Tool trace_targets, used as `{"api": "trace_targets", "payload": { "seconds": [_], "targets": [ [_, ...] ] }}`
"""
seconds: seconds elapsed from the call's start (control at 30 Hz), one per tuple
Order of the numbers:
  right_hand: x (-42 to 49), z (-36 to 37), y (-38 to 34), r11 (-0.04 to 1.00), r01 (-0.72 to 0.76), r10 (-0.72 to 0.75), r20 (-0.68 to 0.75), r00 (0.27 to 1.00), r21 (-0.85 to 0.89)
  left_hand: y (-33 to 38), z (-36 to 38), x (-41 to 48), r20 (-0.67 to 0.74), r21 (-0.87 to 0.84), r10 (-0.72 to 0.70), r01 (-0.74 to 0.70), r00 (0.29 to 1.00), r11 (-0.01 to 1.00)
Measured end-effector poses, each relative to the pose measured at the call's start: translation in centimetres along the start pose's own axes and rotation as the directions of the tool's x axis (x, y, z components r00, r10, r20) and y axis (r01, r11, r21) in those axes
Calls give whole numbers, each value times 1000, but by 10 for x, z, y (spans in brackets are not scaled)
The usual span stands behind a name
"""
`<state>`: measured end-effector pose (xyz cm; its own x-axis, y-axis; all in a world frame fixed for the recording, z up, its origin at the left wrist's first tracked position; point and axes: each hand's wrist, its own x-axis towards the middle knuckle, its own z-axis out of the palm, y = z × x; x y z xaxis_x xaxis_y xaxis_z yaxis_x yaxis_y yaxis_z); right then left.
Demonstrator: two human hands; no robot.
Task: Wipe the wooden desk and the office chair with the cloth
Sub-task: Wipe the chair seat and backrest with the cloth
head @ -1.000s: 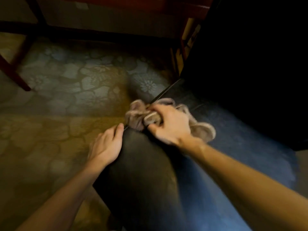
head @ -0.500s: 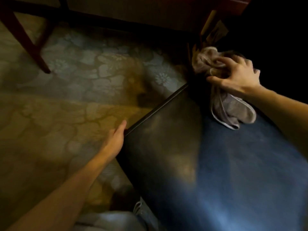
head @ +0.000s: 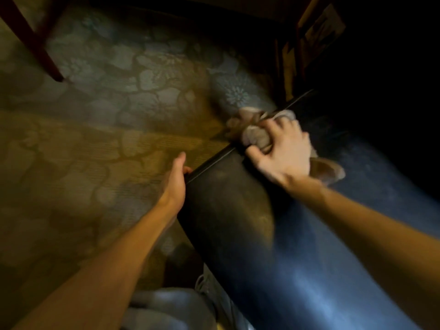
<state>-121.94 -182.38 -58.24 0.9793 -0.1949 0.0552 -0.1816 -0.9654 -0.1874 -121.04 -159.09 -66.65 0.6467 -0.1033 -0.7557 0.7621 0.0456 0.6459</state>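
I am gripping the bunched grey cloth point(head: 254, 135) in my right hand point(head: 285, 154), fingers point(head: 273, 126) clenched round it, and pressing it onto the left edge of the office chair seat point(head: 257, 234), right over the piping. Part of the cloth is spilling past the edge above the carpet point(head: 95, 144), and a loose tail is trailing out behind my wrist on the blue-lit leather. Half a second ago this hand was working the cloth far back in the seat's rear corner; now it is pulling forward along the edge and sitting much nearer my left hand point(head: 175, 181), close to where it was a second ago. My left hand is staying against the same side edge, thumb straight and pointing away from me. Its other fingers are mostly hidden below the rim, so I cannot tell whether they are hooking it. The dark red wooden leg point(head: 35, 44) is standing well apart at upper left.
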Motion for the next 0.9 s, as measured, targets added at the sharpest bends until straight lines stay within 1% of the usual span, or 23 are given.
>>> {"api": "trace_targets", "payload": {
  "seconds": [0.07, 0.13, 0.17, 0.23, 0.27, 0.3, 0.37, 0.4, 0.43, 0.5, 0.57, 0.6, 0.67, 0.7, 0.73, 0.8, 0.83, 0.87, 0.9],
  "targets": [
    [-36, 4, -41, 997, 73, -74, 21, 997, 13, -3, 1, 0, -34, -39, 30, -31, 999, 999],
    [-74, 4, -74, 991, 122, -124, 48, 991, 48, 1, 5, -8, -86, -95, 85, -93, 993, 991],
    [-89, 2, -85, 986, 147, -153, 75, 985, 78, 7, 10, -22, -79, -137, 62, -72, 995, 988],
    [-106, -3, -90, 971, 190, -211, 144, 967, 147, 13, 14, -38, -34, -167, 16, -21, 999, 986],
    [-106, -8, -84, 965, 200, -225, 142, 964, 170, 13, 14, -39, -29, -157, 16, -20, 999, 987],
    [-104, -16, -74, 964, 199, -218, 97, 971, 175, 14, 14, -43, -32, -128, 15, -19, 999, 992],
    [-79, -34, -44, 978, 168, -164, -48, 985, 127, 21, 10, -47, -13, -100, -16, 14, 1000, 995],
    [-64, -45, -26, 988, 127, -120, -84, 989, 83, 25, 5, -49, 18, -85, -33, 35, 999, 996],
    [-46, -55, -6, 996, 70, -66, -77, 995, 54, 29, 3, -48, 53, -74, -37, 41, 998, 996],
    [-20, -64, 21, 997, -65, 64, 19, 998, 42, 34, -2, -53, 125, -94, -29, 41, 992, 995],
    [-16, -47, 19, 987, -159, 155, 129, 979, 21, 37, -4, -56, 168, -154, -30, 56, 985, 987],
    [-23, -31, 9, 985, -169, 170, 128, 977, -13, 38, -5, -55, 186, -187, -33, 68, 982, 980],
    [-44, -5, -26, 992, -105, 108, 37, 993, -72, 39, -6, -55, 219, -267, -56, 115, 974, 957],
    [-54, 0, -44, 995, -42, 45, 33, 998, -91, 40, -6, -53, 241, -309, -65, 140, 968, 941],
    [-63, 4, -57, 994, 33, -27, 58, 998, -109, 38, -7, -51, 260, -339, -73, 162, 963, 927],
    [-77, 4, -72, 976, 185, -172, 117, 978, -114, 37, -4, -52, 278, -359, -59, 161, 959, 919],
    [-83, 1, -77, 961, 262, -249, 129, 960, -88, 36, -3, -53, 278, -361, -54, 156, 959, 920],
    [-91, -2, -80, 930, 361, -349, 142, 926, -66, 38, -4, -56, 269, -369, -50, 151, 962, 917],
    [-100, -3, -82, 865, 497, -481, 169, 860, -66, 38, -7, -56, 262, -380, -46, 147, 964, 913]
  ]
}}
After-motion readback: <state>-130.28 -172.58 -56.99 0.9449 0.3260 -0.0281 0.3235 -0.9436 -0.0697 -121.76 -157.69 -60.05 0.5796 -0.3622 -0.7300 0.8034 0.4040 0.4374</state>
